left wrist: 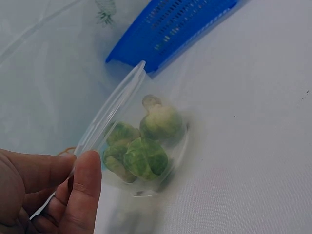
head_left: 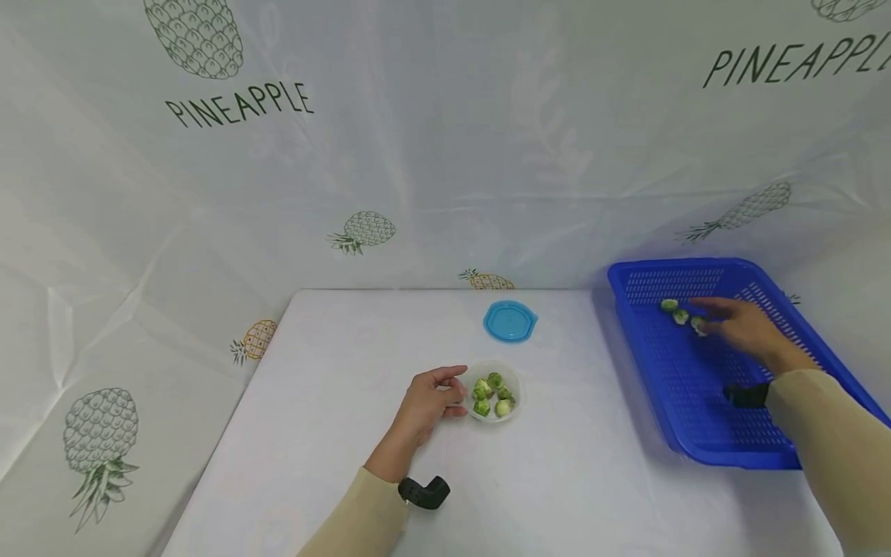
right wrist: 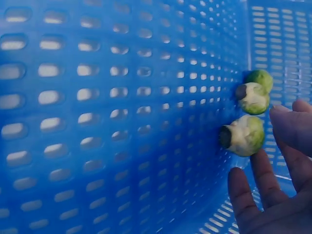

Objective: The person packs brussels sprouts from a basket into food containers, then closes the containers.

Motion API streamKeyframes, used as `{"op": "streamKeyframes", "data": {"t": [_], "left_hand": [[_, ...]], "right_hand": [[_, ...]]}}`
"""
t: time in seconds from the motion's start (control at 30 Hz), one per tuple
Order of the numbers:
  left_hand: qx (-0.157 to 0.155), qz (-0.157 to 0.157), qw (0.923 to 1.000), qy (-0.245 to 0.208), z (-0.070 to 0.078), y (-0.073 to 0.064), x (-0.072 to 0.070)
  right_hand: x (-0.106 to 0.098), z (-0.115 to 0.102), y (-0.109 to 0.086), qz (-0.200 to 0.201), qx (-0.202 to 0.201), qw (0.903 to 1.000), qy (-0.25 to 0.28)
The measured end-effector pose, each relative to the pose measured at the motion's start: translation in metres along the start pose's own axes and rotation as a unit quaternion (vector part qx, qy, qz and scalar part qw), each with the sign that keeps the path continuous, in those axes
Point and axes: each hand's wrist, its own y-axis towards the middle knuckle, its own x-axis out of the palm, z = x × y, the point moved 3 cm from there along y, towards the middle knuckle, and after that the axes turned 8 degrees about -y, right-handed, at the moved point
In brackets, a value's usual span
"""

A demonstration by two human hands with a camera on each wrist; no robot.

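A clear round plastic bowl (head_left: 520, 396) with several Brussels sprouts (left wrist: 146, 158) stands on the white table. My left hand (head_left: 430, 398) is at its left side, and in the left wrist view thumb and finger pinch the rim. Inside the blue basket, my right hand (head_left: 748, 333) reaches over the far part with spread fingers. Beside its fingertips lies a Brussels sprout (right wrist: 247, 136); two more sprouts (right wrist: 254, 100) sit together just beyond. Whether a finger touches the nearest sprout is hard to tell; nothing is held.
The blue perforated basket (head_left: 650, 387) stands at the right of the table, its walls around the right hand. A light-blue lid (head_left: 510, 322) lies flat behind the bowl. A pineapple-printed sheet (head_left: 445, 155) hangs along the back and left.
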Motion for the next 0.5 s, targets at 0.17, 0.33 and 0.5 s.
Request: {"op": "streamKeyframes", "data": {"t": [0.17, 0.33, 0.5], "left_hand": [[0.002, -0.002, 1.0000, 0.002, 0.0001, -0.0002, 0.0001], [0.002, -0.002, 1.0000, 0.003, -0.0012, 0.0006, -0.0005], [0.003, -0.002, 1.0000, 0.002, -0.0020, 0.0012, -0.0007]], "right_hand": [[0.0033, 0.0036, 0.0015, -0.003, -0.011, 0.9995, -0.028], [0.0055, 0.0056, 0.0006, -0.020, -0.001, 0.9994, -0.028], [0.0079, 0.0036, -0.0010, -0.029, -0.003, 0.9995, -0.008]]}}
